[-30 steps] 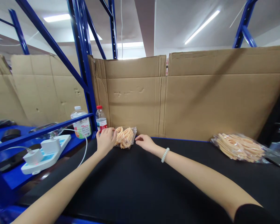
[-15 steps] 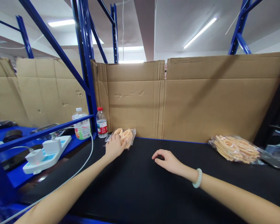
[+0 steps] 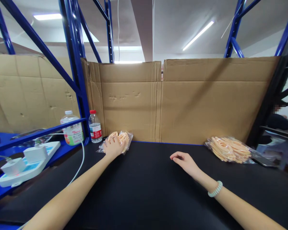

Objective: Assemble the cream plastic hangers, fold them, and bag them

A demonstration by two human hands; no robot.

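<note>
My left hand [image 3: 112,147] lies flat, fingers out, on a small clear bag of orange looped bands [image 3: 124,138] at the back left of the black table [image 3: 144,191]. My right hand [image 3: 185,161] hovers over the middle of the table with its fingers loosely curled and nothing in it; a pale bead bracelet [image 3: 215,189] is on that wrist. A larger clear bag of the same orange bands [image 3: 228,149] lies at the back right, well away from both hands.
A cardboard wall [image 3: 182,102] closes the back of the table. Two plastic bottles [image 3: 95,126] [image 3: 71,128] stand by the blue rack post [image 3: 78,73]. A white power strip [image 3: 21,166] with chargers and a cable lies on the blue shelf at left. A person sits at far right.
My right hand has drawn back from the small bag toward the table's middle and right. My left hand has settled flat on the bag. The view has shifted right.
</note>
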